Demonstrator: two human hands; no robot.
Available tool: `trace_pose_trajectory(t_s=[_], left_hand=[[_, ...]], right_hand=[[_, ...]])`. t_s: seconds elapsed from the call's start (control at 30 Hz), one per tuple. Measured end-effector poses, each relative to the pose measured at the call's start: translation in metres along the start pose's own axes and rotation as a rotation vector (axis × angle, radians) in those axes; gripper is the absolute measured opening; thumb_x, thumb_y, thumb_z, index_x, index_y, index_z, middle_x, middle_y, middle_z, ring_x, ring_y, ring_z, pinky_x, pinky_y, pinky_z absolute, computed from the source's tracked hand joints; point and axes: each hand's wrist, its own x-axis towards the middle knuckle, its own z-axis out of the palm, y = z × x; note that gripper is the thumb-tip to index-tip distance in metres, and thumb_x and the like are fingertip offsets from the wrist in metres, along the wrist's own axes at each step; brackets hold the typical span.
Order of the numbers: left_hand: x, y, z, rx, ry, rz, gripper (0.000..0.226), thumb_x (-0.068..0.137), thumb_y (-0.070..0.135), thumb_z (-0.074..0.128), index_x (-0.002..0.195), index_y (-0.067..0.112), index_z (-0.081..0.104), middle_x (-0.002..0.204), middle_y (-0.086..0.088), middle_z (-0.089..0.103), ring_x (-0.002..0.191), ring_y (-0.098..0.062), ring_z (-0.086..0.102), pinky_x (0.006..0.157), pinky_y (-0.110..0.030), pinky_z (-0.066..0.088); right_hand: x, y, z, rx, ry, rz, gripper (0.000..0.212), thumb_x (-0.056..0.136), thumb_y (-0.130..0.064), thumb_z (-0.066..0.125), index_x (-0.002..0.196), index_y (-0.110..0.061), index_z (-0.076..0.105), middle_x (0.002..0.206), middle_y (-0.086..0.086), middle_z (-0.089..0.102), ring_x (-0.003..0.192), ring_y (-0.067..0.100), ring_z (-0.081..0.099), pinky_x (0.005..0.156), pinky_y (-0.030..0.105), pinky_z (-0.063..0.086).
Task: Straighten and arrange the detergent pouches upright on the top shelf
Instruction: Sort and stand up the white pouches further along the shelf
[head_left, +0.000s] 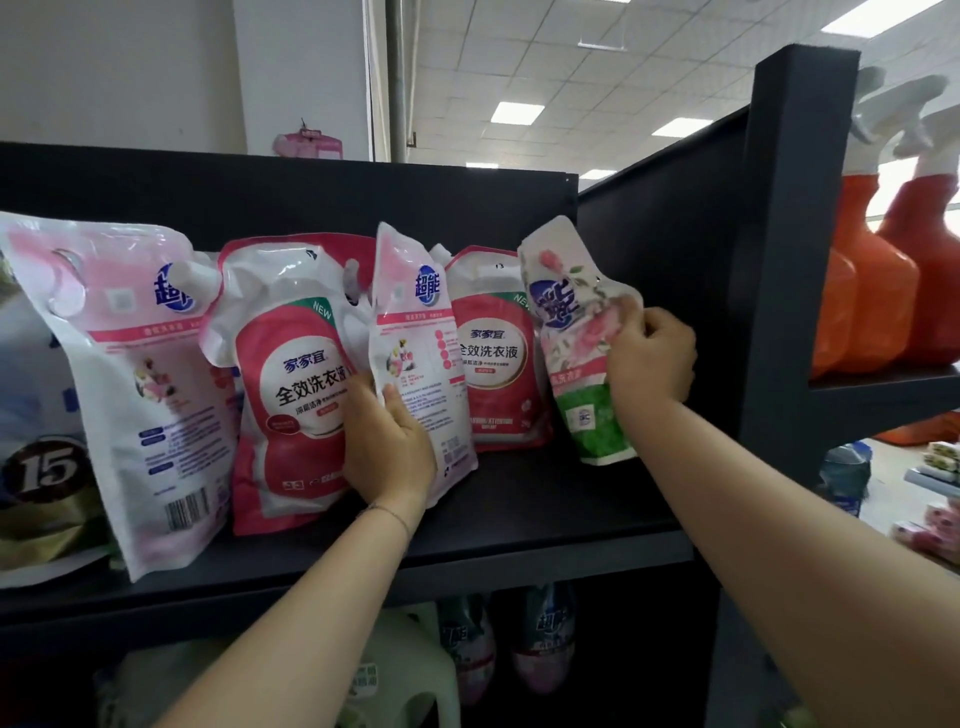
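Observation:
Several detergent pouches stand in a row on the black top shelf (545, 514). My left hand (387, 441) grips the lower left edge of a narrow white-and-pink pouch (415, 332) that stands upright at the middle, thumb across its front. My right hand (649, 356) pinches the right edge of a rose-and-green pouch (566, 332), which tilts to the left at the row's right end. A red pouch (291, 374) leans to the left of my left hand. Another red pouch (493, 353) stands behind, between the two held ones. A large pink-white pouch (135, 364) stands at the left.
A black shelf upright (795, 234) rises just right of my right hand, with orange spray bottles (872, 291) beyond it. A dark pack marked 15 (47, 483) sits at the far left. Bottles and a white jug (405, 670) fill the shelf below.

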Motion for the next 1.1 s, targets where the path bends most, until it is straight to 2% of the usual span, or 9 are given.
trace_pose_trajectory(t_s=[0.17,0.37,0.43,0.5,0.63,0.83,0.93,1.0,1.1], left_hand=[[-0.001,0.001,-0.001,0.002,-0.087,0.134,0.024,0.097,0.025,0.043,0.114,0.010,0.047,0.107,-0.010,0.058,0.097,-0.031,0.056,0.066,-0.033,0.037],[-0.004,-0.009,-0.007,0.064,-0.308,0.237,0.050,0.088,0.028,0.058,0.130,0.012,0.036,0.119,-0.011,0.056,0.106,-0.034,0.055,0.082,-0.048,0.050],[-0.005,-0.010,-0.009,0.080,-0.343,0.233,0.054,0.086,0.030,0.060,0.130,0.015,0.034,0.122,-0.010,0.054,0.106,-0.034,0.056,0.083,-0.048,0.049],[-0.005,-0.009,-0.011,0.111,-0.389,0.243,0.063,0.083,0.034,0.064,0.134,0.015,0.031,0.124,-0.010,0.053,0.105,-0.036,0.056,0.084,-0.047,0.049],[-0.002,-0.004,-0.019,0.108,-0.495,0.227,0.096,0.063,0.051,0.079,0.135,0.020,0.023,0.128,-0.006,0.051,0.109,-0.031,0.056,0.090,-0.044,0.048],[-0.007,-0.019,-0.034,0.108,-0.671,0.145,0.099,0.059,0.035,0.086,0.133,0.023,0.022,0.127,-0.005,0.052,0.116,-0.031,0.051,0.098,-0.045,0.045],[-0.004,-0.018,-0.045,0.103,-0.821,0.126,0.116,0.066,0.032,0.083,0.148,0.021,0.002,0.139,-0.005,0.045,0.126,-0.028,0.045,0.106,-0.038,0.039],[0.001,-0.012,-0.057,0.141,-0.925,0.119,0.117,0.072,0.030,0.081,0.150,0.021,-0.006,0.139,-0.004,0.046,0.125,-0.025,0.047,0.101,-0.029,0.039],[0.014,-0.005,-0.075,0.148,-0.945,0.098,0.089,0.075,0.030,0.078,0.145,0.017,0.025,0.132,-0.005,0.053,0.118,-0.021,0.052,0.092,-0.025,0.042]], right_hand=[[-0.030,-0.002,0.025,0.234,0.032,0.101,0.044,0.098,-0.038,0.046,0.059,-0.019,0.040,0.056,-0.007,0.045,0.051,0.009,0.041,0.057,0.031,0.037],[-0.091,0.022,0.039,0.292,-0.326,0.072,0.039,0.099,-0.049,0.032,0.097,-0.017,0.053,0.077,-0.008,0.060,0.067,0.005,0.059,0.052,0.014,0.040],[-0.095,0.024,0.035,0.293,-0.435,0.044,0.038,0.094,-0.055,0.041,0.105,-0.020,0.050,0.081,-0.007,0.061,0.071,0.007,0.061,0.055,0.016,0.043],[-0.094,0.027,0.030,0.286,-0.518,0.038,0.040,0.083,-0.051,0.065,0.107,-0.024,0.049,0.088,-0.010,0.063,0.079,0.006,0.064,0.061,0.020,0.049],[-0.097,0.042,0.028,0.154,-0.580,0.021,0.068,0.064,-0.030,0.086,0.116,-0.028,0.041,0.104,-0.009,0.060,0.090,0.006,0.061,0.067,0.021,0.047],[-0.098,0.043,0.027,0.034,-0.599,0.065,0.058,0.084,-0.017,0.065,0.132,-0.026,0.034,0.116,0.006,0.060,0.103,0.025,0.060,0.080,0.032,0.049],[-0.104,0.036,0.025,-0.123,-0.494,0.044,0.055,0.080,-0.029,0.071,0.124,-0.026,0.038,0.115,0.002,0.058,0.106,0.026,0.058,0.094,0.050,0.046],[-0.115,0.029,0.021,-0.279,-0.385,-0.075,0.060,0.076,-0.034,0.074,0.123,-0.021,0.039,0.123,0.003,0.050,0.112,0.026,0.052,0.097,0.053,0.041],[-0.135,0.019,0.014,-0.362,-0.287,-0.266,0.071,0.078,-0.028,0.072,0.136,-0.009,0.034,0.143,0.009,0.032,0.127,0.029,0.037,0.099,0.049,0.038]])
